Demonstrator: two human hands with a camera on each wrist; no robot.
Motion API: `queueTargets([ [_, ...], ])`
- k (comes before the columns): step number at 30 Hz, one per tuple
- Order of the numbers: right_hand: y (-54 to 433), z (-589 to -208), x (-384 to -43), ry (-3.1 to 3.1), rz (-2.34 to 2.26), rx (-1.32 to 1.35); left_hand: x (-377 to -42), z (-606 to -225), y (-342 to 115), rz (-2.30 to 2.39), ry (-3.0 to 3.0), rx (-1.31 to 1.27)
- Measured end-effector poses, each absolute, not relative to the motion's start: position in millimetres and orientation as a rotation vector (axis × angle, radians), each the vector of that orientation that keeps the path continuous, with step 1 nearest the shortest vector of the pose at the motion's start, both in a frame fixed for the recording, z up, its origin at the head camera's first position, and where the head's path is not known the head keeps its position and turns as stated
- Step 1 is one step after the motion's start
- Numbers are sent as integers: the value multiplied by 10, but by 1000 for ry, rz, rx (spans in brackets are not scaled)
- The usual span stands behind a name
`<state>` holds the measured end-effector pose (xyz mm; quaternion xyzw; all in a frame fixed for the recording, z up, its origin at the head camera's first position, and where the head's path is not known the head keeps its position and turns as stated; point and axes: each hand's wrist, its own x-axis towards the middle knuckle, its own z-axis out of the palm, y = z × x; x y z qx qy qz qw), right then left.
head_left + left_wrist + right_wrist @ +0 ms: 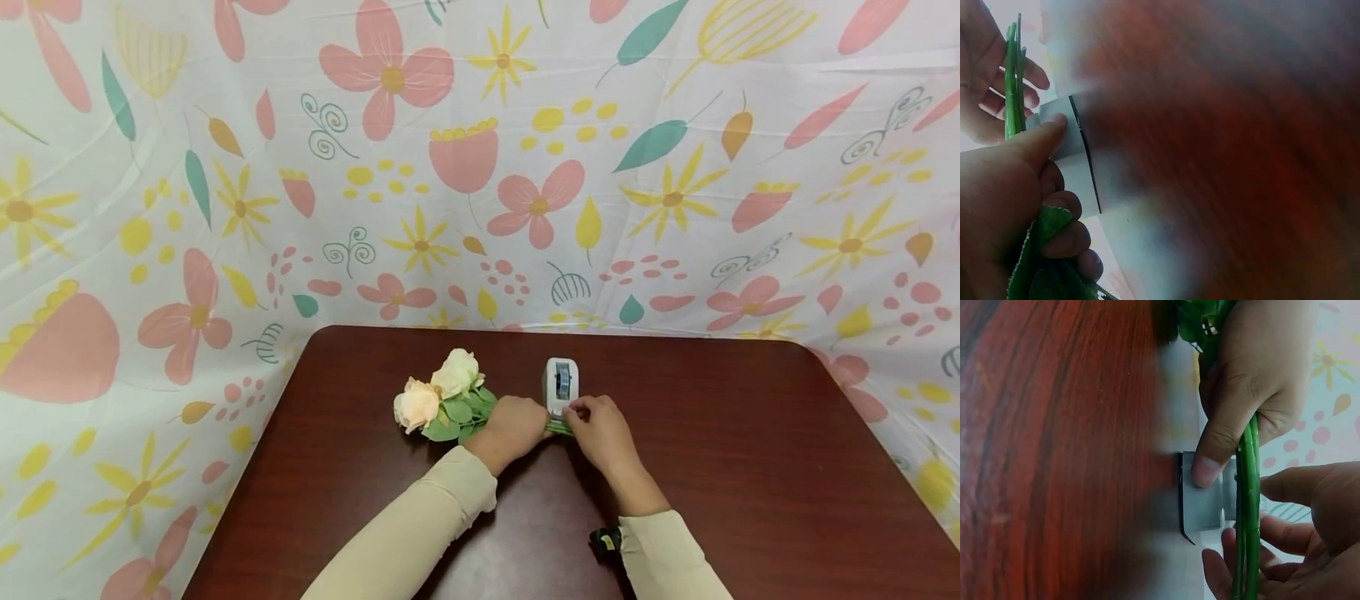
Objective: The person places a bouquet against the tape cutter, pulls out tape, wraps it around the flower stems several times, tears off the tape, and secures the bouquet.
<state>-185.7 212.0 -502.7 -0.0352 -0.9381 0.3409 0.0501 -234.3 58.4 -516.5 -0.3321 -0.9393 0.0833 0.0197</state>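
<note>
My left hand [516, 427] grips the green stems [1249, 506] of a bunch of artificial roses [417, 406], cream and pale peach, whose heads lie to the left. Its thumb [1210, 465] lies over the grey side of a tape dispenser [562, 387], which stands just beyond both hands. At the dispenser's front is my right hand [602, 429], thumb and forefinger close together in the head view. In the right wrist view its bent fingers [1288, 534] reach behind the bare stem ends. The stems hide its fingertips, and I cannot tell if they pinch tape.
A dark red-brown wooden table [750, 450] lies under everything. Behind and to the sides hangs a white cloth [480, 217] printed with flowers and leaves. A small black device [604, 542] sits at the right sleeve's cuff.
</note>
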Motion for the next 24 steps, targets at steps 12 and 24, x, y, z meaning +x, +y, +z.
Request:
queueTargets([
  [12,2105,-5087,-1939,-2791,1091,-134,-2396,-5206,593,241,-2946,-1049],
  [24,2093,-5083,-1954,-2734,1174,-157,-2400,-5211,615,240,-2969,-1004],
])
